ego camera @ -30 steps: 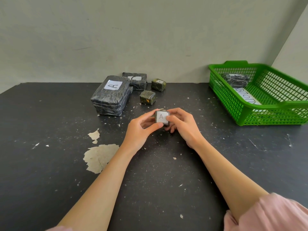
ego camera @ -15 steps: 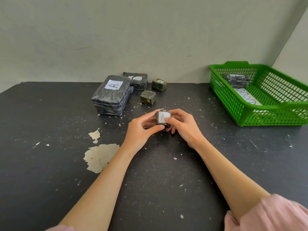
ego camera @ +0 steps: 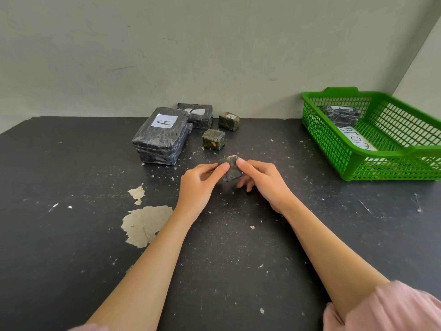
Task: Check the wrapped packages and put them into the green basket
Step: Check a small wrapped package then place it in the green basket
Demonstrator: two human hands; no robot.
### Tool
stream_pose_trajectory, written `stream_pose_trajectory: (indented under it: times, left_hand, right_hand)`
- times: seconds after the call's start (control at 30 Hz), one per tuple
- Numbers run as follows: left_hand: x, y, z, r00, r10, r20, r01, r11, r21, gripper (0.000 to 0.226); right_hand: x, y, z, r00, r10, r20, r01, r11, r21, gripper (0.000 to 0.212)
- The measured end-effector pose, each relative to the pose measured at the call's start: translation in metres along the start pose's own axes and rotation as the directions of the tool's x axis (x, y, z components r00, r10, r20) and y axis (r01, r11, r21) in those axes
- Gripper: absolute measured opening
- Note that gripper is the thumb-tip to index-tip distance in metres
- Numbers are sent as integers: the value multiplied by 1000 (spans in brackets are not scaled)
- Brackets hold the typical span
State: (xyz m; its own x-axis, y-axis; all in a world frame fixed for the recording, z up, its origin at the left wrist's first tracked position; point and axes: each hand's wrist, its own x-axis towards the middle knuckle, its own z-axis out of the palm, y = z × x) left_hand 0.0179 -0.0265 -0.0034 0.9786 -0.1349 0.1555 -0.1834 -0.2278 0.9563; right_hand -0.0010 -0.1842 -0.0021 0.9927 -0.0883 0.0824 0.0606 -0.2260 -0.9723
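Note:
Both hands hold a small dark wrapped cube (ego camera: pixel 231 169) just above the black table's middle. My left hand (ego camera: pixel 200 185) pinches its left side and my right hand (ego camera: pixel 262 182) pinches its right side; its white label is turned out of sight. A large wrapped package marked A (ego camera: pixel 160 137) lies at the back left, with a flatter wrapped package (ego camera: pixel 198 114) behind it and two small wrapped cubes (ego camera: pixel 213 139) (ego camera: pixel 229 121) beside it. The green basket (ego camera: pixel 334 149) stands at the right and holds one wrapped package (ego camera: pixel 341 114).
A white paper label (ego camera: pixel 358 140) lies on the basket floor. Peeled paint patches (ego camera: pixel 143 223) and flakes mark the table (ego camera: pixel 71 259) left of my left arm. A pale wall runs along the table's back edge and angles in behind the basket.
The small cube has been turned in my fingers: the white A label that faced me is out of sight and a dark side shows.

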Motion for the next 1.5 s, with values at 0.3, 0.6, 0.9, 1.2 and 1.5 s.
stream_pose_trajectory:
  times: [0.3,0.6,0.9,1.2,1.5]
  left_hand:
    - [-1,-2,-1,980,142,139,-138,990,-39,59]
    - [0,-5,0,960,199,195,-213,976,52,59]
    - [2,-7,0,961,202,188,-210,977,27,59]
    - [1,-7,0,964,190,186,-195,981,11,61]
    - [0,-5,0,967,178,183,-180,984,-8,61]
  right_hand:
    - [-2,-4,1,999,5,-37,-4,999,37,29]
    - [-5,-7,6,997,15,-79,-12,999,38,17]
    - [-6,-4,2,1000,-5,-17,6,999,41,20]
    - [-5,-2,0,999,-23,30,22,999,25,16]
    - [-4,1,-2,999,-31,25,31,999,15,22]
